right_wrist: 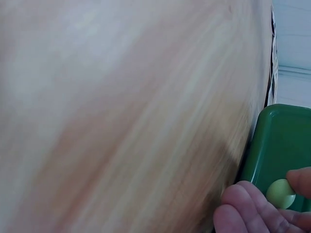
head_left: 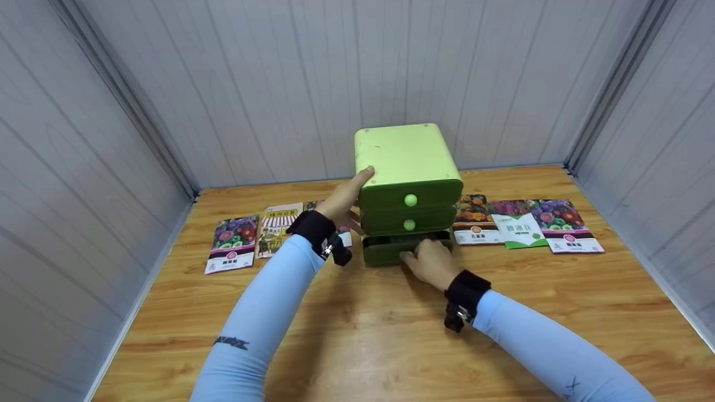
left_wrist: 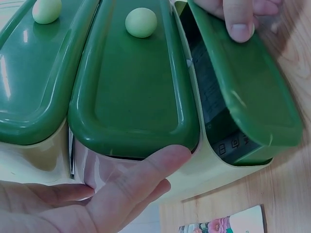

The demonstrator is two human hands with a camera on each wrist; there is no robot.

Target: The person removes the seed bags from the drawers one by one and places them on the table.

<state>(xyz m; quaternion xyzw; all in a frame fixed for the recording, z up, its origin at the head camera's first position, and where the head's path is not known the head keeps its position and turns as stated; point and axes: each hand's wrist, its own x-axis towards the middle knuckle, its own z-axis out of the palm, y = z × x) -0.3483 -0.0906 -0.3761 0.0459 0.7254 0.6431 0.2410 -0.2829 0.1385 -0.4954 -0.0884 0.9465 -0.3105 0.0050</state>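
1. Lime-green boxy cabinet with three dark green drawers [head_left: 408,153] stands at the centre of the head view, on a brown wood-grain table [head_left: 363,340]. Its rounded rectangular bottom drawer [head_left: 382,257] is partly out; the two above sit closed.
2. Also in the head view, the left hand [head_left: 342,202] presses the cabinet's left side, thumb apart from the other fingers and near the top front corner. Right of centre, the right hand [head_left: 434,263] is at the bottom drawer's front.
3. Colourful printed paper packets lie on both sides: a flower packet [head_left: 232,244] and a striped-awning packet [head_left: 279,229] at left, and an orange-flower packet [head_left: 476,223], a white-and-green packet [head_left: 519,226] and a purple-and-red flower packet [head_left: 565,226] at right.
4. Left wrist view: the cabinet fills the upper part, tipped sideways. The left hand, lower left, touches it with straight fingers around the middle drawer's edge. Right-hand fingers rest on the bottom drawer's front at upper right; printed marks show inside that drawer.
5. Right wrist view: at lower right, thumb and fingers pinch a pale green round knob [right_wrist: 280,195] on a dark green front.
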